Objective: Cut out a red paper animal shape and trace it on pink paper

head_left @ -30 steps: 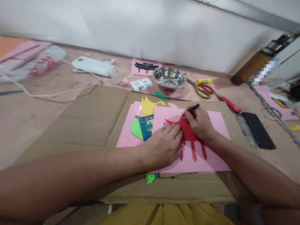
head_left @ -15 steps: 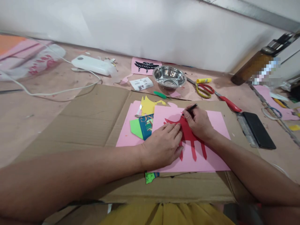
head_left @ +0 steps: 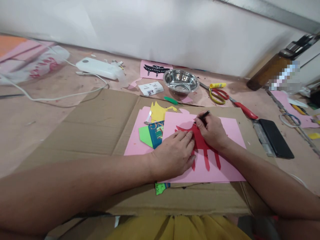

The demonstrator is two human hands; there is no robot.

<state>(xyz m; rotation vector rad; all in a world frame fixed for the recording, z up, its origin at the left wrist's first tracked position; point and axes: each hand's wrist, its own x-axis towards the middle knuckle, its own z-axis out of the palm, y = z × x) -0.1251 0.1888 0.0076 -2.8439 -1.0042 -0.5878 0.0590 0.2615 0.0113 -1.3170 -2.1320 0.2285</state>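
Note:
My left hand (head_left: 175,155) lies flat, fingers together, pressing a red paper cut-out (head_left: 203,146) onto a pink sheet (head_left: 230,166). My right hand (head_left: 212,130) grips a black pen (head_left: 204,115) with its tip at the cut-out's upper edge. The cut-out has thin legs that stick out below my hands. Under the pink sheet lies another pink sheet (head_left: 133,146) with a green piece (head_left: 145,136), a blue printed piece (head_left: 157,132) and a yellow cut-out (head_left: 158,111). Everything rests on flattened cardboard (head_left: 100,126).
Behind the cardboard stand a steel bowl (head_left: 180,81), a yellow glue stick (head_left: 217,85), red and yellow scissors (head_left: 220,95), a red-handled cutter (head_left: 245,110) and a green pen (head_left: 171,100). A black phone (head_left: 276,138) lies right. A white device (head_left: 97,68) with cable sits back left.
My right hand and the pen have shifted slightly left along the cut-out's top edge. My left hand stays pressed in place.

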